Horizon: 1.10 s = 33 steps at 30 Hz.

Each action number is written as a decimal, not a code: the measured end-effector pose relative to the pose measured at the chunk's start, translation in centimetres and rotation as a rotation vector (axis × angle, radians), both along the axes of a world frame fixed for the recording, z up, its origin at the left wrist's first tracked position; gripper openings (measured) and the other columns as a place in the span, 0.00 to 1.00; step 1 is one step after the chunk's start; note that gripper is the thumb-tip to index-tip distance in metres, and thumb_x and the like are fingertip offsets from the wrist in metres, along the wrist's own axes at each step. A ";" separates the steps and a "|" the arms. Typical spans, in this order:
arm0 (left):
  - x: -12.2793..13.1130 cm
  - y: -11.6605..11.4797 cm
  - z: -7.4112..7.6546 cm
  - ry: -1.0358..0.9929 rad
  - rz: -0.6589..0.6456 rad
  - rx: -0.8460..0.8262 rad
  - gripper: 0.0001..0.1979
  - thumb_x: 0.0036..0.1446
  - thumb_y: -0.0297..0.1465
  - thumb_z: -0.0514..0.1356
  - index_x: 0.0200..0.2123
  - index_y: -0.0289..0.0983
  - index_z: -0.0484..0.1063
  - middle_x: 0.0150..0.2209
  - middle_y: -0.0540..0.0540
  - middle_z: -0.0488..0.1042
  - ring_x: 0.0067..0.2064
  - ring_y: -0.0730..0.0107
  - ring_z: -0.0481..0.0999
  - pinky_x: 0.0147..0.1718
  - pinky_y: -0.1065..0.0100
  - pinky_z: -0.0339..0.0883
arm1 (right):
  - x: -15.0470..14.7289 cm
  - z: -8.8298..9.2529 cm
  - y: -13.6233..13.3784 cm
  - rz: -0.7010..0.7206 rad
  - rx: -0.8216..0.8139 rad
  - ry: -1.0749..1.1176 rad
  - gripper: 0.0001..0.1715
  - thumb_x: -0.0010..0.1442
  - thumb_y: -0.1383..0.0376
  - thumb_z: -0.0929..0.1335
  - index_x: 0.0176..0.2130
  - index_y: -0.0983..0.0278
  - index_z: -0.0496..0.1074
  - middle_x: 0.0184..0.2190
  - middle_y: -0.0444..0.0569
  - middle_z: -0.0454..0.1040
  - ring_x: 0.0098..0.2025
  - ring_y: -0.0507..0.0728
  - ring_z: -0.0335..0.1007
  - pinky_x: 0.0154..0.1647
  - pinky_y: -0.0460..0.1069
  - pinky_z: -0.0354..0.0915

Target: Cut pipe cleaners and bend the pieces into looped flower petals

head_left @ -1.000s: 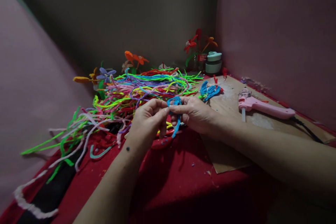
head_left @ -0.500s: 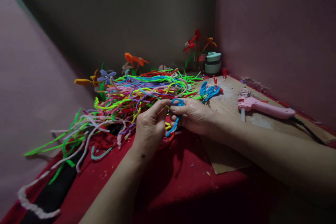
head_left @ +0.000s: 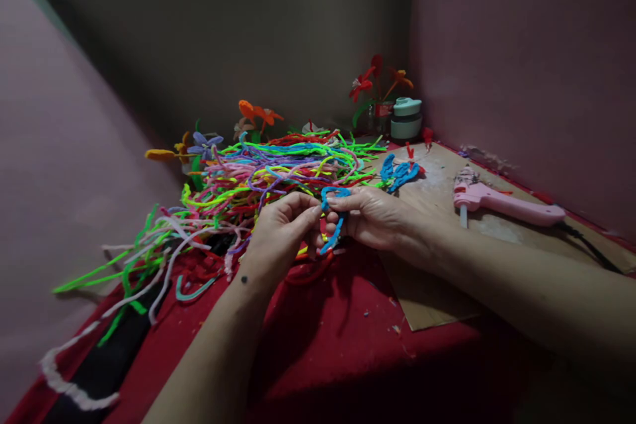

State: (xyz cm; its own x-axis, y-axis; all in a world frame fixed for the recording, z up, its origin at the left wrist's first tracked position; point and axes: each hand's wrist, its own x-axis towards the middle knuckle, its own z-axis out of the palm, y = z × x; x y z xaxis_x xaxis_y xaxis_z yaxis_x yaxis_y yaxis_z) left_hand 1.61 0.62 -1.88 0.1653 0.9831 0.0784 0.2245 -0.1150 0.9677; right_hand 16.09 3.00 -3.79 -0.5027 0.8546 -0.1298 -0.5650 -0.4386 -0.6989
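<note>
A bent blue pipe cleaner (head_left: pixel 336 232) hangs between my hands above the red cloth (head_left: pixel 318 318). Its upper part curves in a loop, and the loose end points down. My right hand (head_left: pixel 370 215) pinches the loop between thumb and fingers. My left hand (head_left: pixel 285 225) is closed in a pinch at the loop's left side, thumb and forefinger against the blue strand. Just behind my hands lies a heap of many-coloured pipe cleaners (head_left: pixel 278 169). Several blue petal-like loops (head_left: pixel 400 172) rest on the cardboard beyond my right hand.
A pink glue gun (head_left: pixel 511 202) with a black cord lies on the cardboard sheet (head_left: pixel 437 305) at the right. Behind stand a lidded container (head_left: pixel 406 122), red and orange flowers (head_left: pixel 365 83), and more flowers (head_left: pixel 203 144) at left. Walls close in the corner.
My left hand has turned and its fingers have shifted lower on the blue loop, showing more of the strand. My right hand keeps its pinch. The view has shifted slightly.
</note>
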 end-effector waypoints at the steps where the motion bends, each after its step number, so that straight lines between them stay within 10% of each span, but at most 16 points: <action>1: -0.1 -0.1 0.0 0.029 -0.003 0.004 0.08 0.49 0.34 0.61 0.30 0.35 0.69 0.22 0.50 0.73 0.19 0.77 0.68 0.16 0.76 0.61 | 0.0 0.0 0.0 0.012 0.002 -0.006 0.13 0.56 0.77 0.61 0.22 0.69 0.66 0.19 0.47 0.64 0.22 0.49 0.60 0.27 0.45 0.61; 8: 0.0 0.0 -0.9 0.394 0.112 0.346 0.04 0.49 0.29 0.57 0.28 0.36 0.72 0.23 0.53 0.71 0.24 0.78 0.67 0.23 0.77 0.60 | 0.0 -0.5 0.0 0.038 -0.021 -0.031 0.13 0.54 0.78 0.61 0.22 0.70 0.67 0.16 0.45 0.63 0.20 0.49 0.59 0.26 0.45 0.61; 21: -1.6 0.0 1.5 0.203 -0.145 -0.133 0.05 0.49 0.32 0.58 0.29 0.36 0.69 0.13 0.57 0.59 0.12 0.81 0.55 0.10 0.78 0.51 | -0.5 0.2 -0.4 -0.156 -0.034 -0.046 0.12 0.57 0.76 0.62 0.23 0.68 0.65 0.17 0.44 0.63 0.19 0.48 0.59 0.22 0.45 0.60; 33: -1.4 0.1 1.3 0.293 -0.266 -0.070 0.04 0.50 0.30 0.59 0.27 0.36 0.68 0.24 0.52 0.70 0.28 0.75 0.70 0.29 0.75 0.63 | -0.1 -0.2 -0.3 -0.124 0.105 -0.113 0.10 0.59 0.71 0.63 0.25 0.67 0.66 0.16 0.43 0.65 0.17 0.48 0.61 0.21 0.45 0.64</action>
State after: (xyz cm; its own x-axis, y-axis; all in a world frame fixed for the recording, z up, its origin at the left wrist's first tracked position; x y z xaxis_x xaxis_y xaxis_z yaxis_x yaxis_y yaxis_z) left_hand 0.23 0.75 -0.56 0.4203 0.9043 -0.0752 0.4634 -0.1426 0.8746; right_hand 15.97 2.74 -4.01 -0.3804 0.9208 -0.0861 -0.5252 -0.2917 -0.7994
